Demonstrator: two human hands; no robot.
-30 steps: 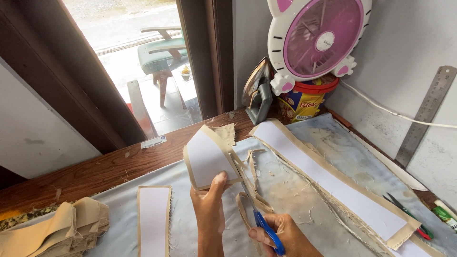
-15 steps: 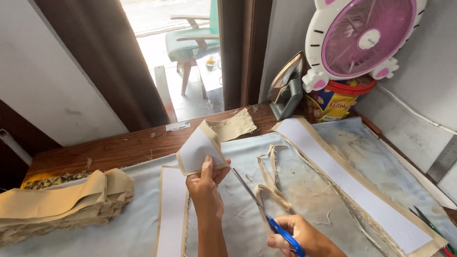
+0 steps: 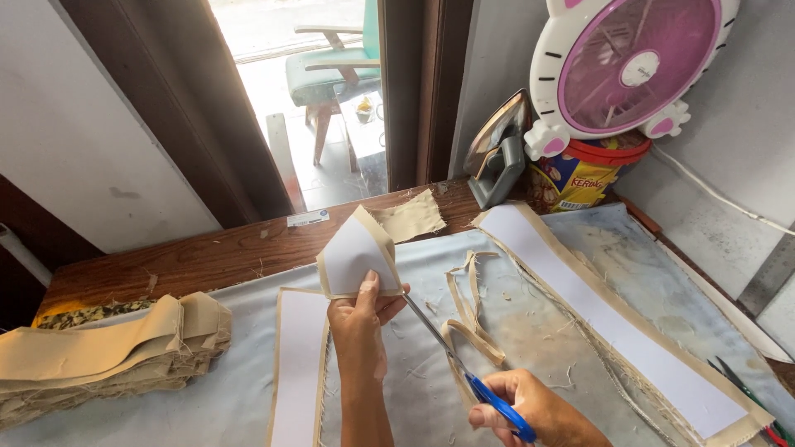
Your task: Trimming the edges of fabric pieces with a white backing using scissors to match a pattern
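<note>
Looking down from the head camera, the left hand point(image 3: 358, 319) is pinching the lower edge of a fabric piece point(image 3: 356, 257), tan cloth with a white lining on its face, and is holding it up off the grey table cover point(image 3: 248, 389) so that it is standing roughly upright, tilted a little to the left. The right hand point(image 3: 530, 410) is closed through the blue handles of a pair of scissors point(image 3: 464, 364), and the blades are running up and to the left, their tips reaching in just under the left hand's fingers, right at the bottom edge of the lifted piece. So the piece is lying up and to the left of the right hand, along the line of the blades, and the left hand is the nearer one, already touching it. A thin trimmed strip point(image 3: 468, 319) of tan cloth is curling loose on the table just right of the blades. Below the left hand a long white-faced band point(image 3: 298, 372) is lying flat, running toward the viewer. A second, longer band point(image 3: 613, 331) is stretching diagonally across the right side of the table. At the left a stack of folded tan cloth point(image 3: 108, 356) is sitting well apart from both hands. At the back, an iron point(image 3: 497, 153) is standing on end beside a pink and white fan point(image 3: 629, 66), with a small tan scrap point(image 3: 411, 217) resting on the wooden sill.
</note>
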